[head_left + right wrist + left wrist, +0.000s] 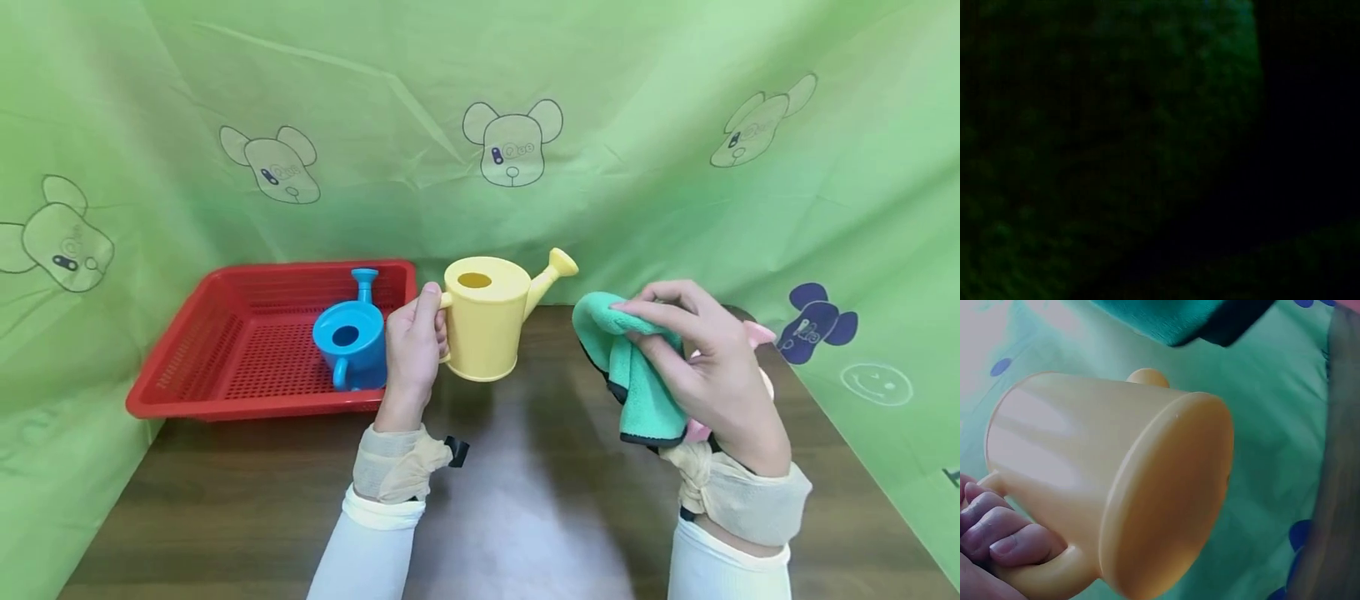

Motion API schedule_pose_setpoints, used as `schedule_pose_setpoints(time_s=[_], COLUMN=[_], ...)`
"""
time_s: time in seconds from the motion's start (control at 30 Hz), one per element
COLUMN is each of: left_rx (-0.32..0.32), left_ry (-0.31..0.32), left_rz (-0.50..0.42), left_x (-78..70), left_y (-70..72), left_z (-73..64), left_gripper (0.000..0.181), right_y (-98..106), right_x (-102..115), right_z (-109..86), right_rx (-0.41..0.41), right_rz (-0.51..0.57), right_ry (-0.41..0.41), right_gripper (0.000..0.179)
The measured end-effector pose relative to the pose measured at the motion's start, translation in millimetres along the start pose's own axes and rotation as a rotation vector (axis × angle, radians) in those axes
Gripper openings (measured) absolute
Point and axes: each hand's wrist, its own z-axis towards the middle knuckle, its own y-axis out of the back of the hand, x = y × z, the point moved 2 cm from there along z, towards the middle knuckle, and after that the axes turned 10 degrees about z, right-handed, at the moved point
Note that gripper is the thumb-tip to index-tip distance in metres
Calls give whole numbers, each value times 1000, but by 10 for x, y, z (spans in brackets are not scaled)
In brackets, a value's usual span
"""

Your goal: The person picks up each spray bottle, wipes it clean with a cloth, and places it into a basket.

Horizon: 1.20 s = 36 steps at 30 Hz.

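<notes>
My left hand grips the handle of a yellow watering can, which is held up off the table with its spout pointing right. In the left wrist view, curled fingers wrap the handle and the can's base faces the camera. To the right, my right hand pinches a green cloth with dark edging between thumb and fingers; the cloth hangs folded, apart from the can. The right wrist view is nearly all dark, covered by the cloth.
A red plastic basket stands at the left with a blue watering can in it. Something pink sits behind my right hand, mostly hidden. A green printed curtain encloses the brown wooden table.
</notes>
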Motion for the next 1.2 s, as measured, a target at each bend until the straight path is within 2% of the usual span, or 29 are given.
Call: schedule_pose_setpoints(time_s=[0.1, 0.2, 0.33, 0.43, 0.53, 0.63, 0.73, 1.0, 1.2], left_rx=[-3, -1, -19, -36, -15, 29, 44, -12, -58], left_ry=[4, 19, 56, 69, 68, 58, 42, -10, -41], left_rz=[32, 23, -12, -11, 12, 18, 27, 43, 113], left_x=[-74, -99, -71, -46, -45, -84, -137, -213, -205], left_y=[41, 73, 104, 130, 124, 106, 111, 147, 91], left_z=[-21, -43, -112, -145, -132, -111, -117, -147, -161], left_gripper=[45, 46, 49, 50, 49, 49, 49, 48, 47], right_y=[-108, -209, -313, -365, -354, -351, -407, -589, -742], right_x=[17, 37, 5, -34, -57, -77, -90, -60, -21], right_z=[45, 91, 87, 60, 46, 56, 76, 140, 175], right_rx=[8, -27, -73, -86, -113, -142, -137, -152, -180], right_rz=[-5, -37, -95, -130, -161, -171, -176, -156, -127], right_ry=[23, -15, -81, -89, -89, -85, -88, -77, -25], right_gripper=[43, 43, 39, 39, 40, 41, 39, 37, 34])
